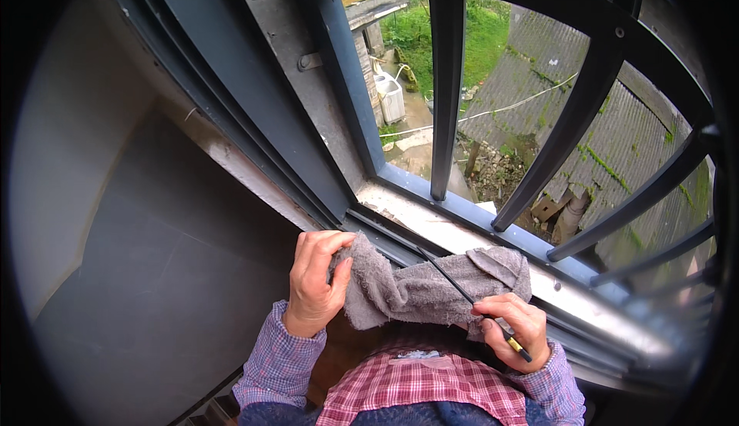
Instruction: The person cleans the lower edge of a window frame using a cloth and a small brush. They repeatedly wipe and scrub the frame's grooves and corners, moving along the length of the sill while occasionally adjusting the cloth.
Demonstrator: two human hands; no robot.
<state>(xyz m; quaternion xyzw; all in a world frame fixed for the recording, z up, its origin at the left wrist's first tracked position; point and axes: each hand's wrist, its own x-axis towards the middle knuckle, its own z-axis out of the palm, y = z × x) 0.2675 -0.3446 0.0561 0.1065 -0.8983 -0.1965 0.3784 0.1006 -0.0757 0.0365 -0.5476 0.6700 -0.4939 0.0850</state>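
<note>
A grey terry cloth (427, 287) lies draped over the window's sliding track (384, 241), its left end bunched up. My left hand (320, 276) pinches that left end between thumb and fingers, beside the corner of the frame. In my right hand (517, 328) is a thin black rod (450, 279) with a yellow band near its handle end. The rod slants up and left across the cloth, its tip over the track. Part of the track is hidden under the cloth.
Dark metal security bars (447, 97) curve outward beyond the pale sill (415, 218). The dark window frame (248, 91) rises at the left, beside a grey wall panel (173, 253). Outside, far below, are a corrugated roof (519, 79), grass and a white appliance (391, 100).
</note>
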